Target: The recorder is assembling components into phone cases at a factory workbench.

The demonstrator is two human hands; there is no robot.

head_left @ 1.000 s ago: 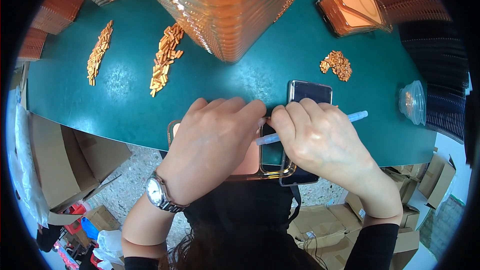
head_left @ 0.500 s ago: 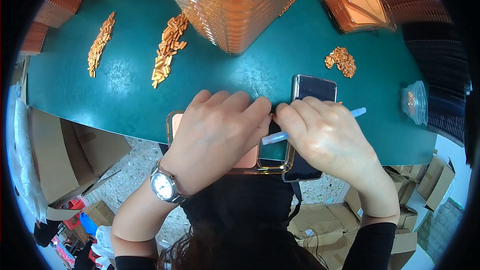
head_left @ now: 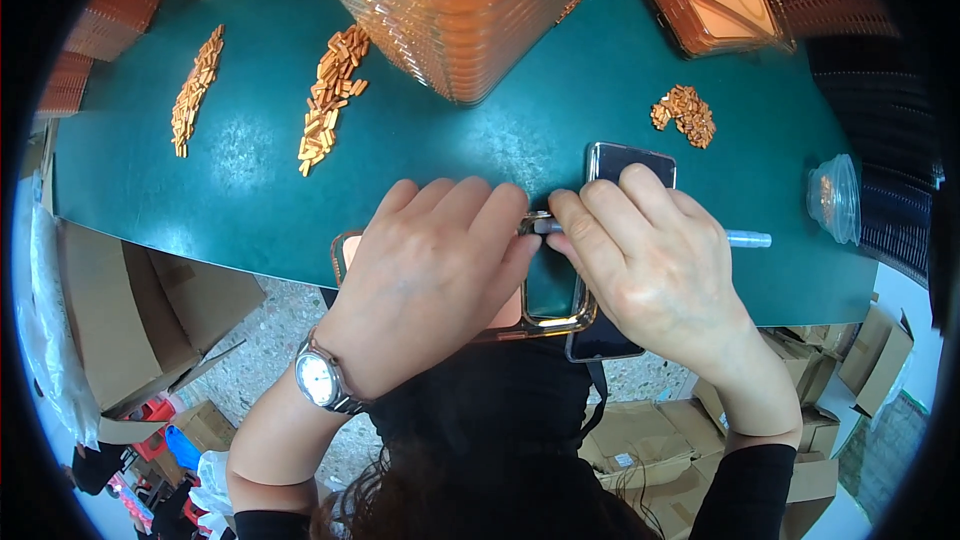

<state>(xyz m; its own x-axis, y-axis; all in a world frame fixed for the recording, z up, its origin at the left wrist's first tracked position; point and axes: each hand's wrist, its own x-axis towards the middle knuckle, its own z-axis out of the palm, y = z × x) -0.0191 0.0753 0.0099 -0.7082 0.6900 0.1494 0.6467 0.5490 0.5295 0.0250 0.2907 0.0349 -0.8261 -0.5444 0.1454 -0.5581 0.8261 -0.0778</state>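
My left hand (head_left: 425, 255), with a silver watch at its wrist, grips a phone case (head_left: 562, 324) with a gold rim and a peach-coloured back. The fingers are closed over its far edge. My right hand (head_left: 655, 265) is closed around a pale blue, translucent pen-like stick (head_left: 748, 239). One end of the stick meets the case's far rim, close to my left fingertips; the exact contact point is partly hidden. Beneath my right hand and the case lies a dark phone (head_left: 604, 337) in a clear cover, its middle covered.
Small gold pieces lie in piles on the green table: a left pile (head_left: 197, 90), a middle pile (head_left: 333, 90) and a right pile (head_left: 686, 117). A tall stack of orange cases (head_left: 450, 10) stands ahead. More cases (head_left: 715, 10) and a clear cup (head_left: 834, 200) are at right.
My right hand has turned the stick from slanted to nearly level, and its end has moved up to the case's far rim. My left hand keeps its grip.
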